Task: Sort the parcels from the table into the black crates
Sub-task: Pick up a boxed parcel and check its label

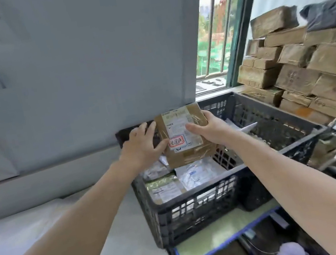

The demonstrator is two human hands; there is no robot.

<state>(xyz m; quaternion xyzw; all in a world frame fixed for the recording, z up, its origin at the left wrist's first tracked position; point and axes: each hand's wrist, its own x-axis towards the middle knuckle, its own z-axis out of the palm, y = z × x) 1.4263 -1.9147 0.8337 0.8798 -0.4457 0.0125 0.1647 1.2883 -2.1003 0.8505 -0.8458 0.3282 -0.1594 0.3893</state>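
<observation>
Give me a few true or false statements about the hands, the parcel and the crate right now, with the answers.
1. The left hand and the right hand both hold the brown parcel. True.
2. The black crate is empty. False: several parcels already lie in it.
3. The held parcel's label carries a red stamp. True.
4. The stack of brown parcels stands left of the crate. False: it stands to the right, beside the window.
</observation>
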